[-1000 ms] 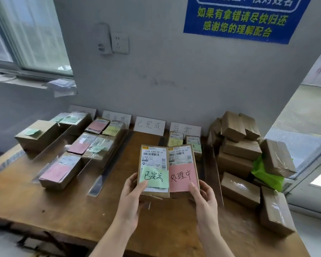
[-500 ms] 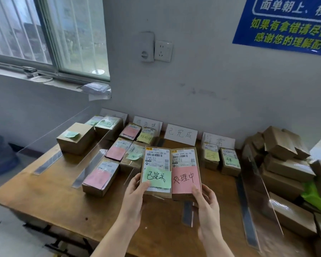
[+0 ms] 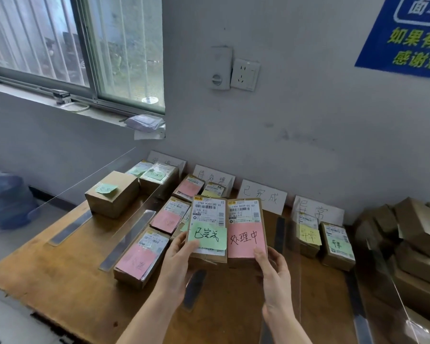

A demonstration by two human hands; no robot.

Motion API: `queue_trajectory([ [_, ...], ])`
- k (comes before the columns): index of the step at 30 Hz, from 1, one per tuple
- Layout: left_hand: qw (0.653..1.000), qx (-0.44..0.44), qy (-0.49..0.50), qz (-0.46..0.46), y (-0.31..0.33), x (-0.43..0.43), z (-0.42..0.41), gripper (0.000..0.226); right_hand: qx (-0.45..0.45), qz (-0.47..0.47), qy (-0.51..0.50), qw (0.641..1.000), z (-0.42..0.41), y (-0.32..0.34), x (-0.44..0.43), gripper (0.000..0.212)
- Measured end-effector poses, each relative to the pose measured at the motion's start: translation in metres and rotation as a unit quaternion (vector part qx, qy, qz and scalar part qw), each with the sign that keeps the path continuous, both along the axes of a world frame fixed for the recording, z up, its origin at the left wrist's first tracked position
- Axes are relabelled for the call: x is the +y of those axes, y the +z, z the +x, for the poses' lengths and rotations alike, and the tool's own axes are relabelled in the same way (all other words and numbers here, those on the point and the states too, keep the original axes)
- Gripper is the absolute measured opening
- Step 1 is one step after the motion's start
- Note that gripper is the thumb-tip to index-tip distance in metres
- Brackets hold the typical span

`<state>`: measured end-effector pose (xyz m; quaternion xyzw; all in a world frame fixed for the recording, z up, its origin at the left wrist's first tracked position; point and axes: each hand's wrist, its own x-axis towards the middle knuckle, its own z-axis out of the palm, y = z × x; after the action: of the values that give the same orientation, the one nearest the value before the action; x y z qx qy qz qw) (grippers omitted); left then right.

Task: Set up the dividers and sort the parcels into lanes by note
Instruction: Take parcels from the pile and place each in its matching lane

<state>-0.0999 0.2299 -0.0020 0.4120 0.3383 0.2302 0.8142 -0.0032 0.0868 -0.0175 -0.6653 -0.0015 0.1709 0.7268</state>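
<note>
**A:** What do I hold now?

**B:** My left hand (image 3: 176,264) has its grip closed on the brown cardboard parcel with the green note (image 3: 207,234). My right hand (image 3: 274,271) is closed on the brown cardboard parcel with the pink note (image 3: 246,235). The two touch side by side, above the brown wooden surface (image 3: 60,289), long axes pointing away from me.

**A:** Where should they go?

**B:** I judge the green one belongs to the lane under the white card (image 3: 262,199) with the matching words. That lane lies just ahead and slightly right. The pink one should go far left, I think, past the clear plastic dividers (image 3: 124,242), to the lane with the boxes bearing green notes (image 3: 157,178). So the hands would cross; I must swap.
</note>
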Motion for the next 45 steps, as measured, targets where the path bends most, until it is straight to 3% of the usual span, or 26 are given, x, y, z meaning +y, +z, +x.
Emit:
queue_trajectory([
  [8,1.000,0.004,0.006,-0.007,-0.002,0.016,0.033,0.029,0.001,0.002,-0.006,1.000,0.035,-0.004,0.018,0.059],
  [14,0.997,0.025,-0.068,-0.013,-0.006,0.020,0.079,0.032,0.006,-0.004,-0.101,0.995,0.066,-0.002,0.017,0.048],
  [20,0.991,0.081,-0.107,0.012,-0.024,0.023,0.136,0.045,-0.013,-0.020,-0.174,0.984,0.084,0.001,0.012,0.050],
  [27,0.977,0.164,-0.122,0.066,-0.068,0.026,0.203,0.054,0.008,-0.022,-0.171,0.985,0.111,-0.008,0.011,0.049],
  [36,0.951,0.247,-0.121,0.138,-0.108,0.038,0.260,0.050,0.037,-0.050,-0.112,0.992,0.150,-0.021,0.010,0.051],
  [38,0.930,0.285,-0.125,0.198,-0.118,0.042,0.267,0.050,0.047,-0.048,-0.106,0.992,0.155,-0.022,0.011,0.055],
  [41,0.865,0.351,-0.139,0.330,-0.125,0.040,0.270,0.054,0.058,-0.044,-0.103,0.992,0.161,-0.027,0.011,0.050],
  [45,0.717,0.403,-0.205,0.531,-0.127,0.024,0.258,0.087,0.064,-0.059,-0.103,0.991,0.165,-0.033,0.015,0.064],
])
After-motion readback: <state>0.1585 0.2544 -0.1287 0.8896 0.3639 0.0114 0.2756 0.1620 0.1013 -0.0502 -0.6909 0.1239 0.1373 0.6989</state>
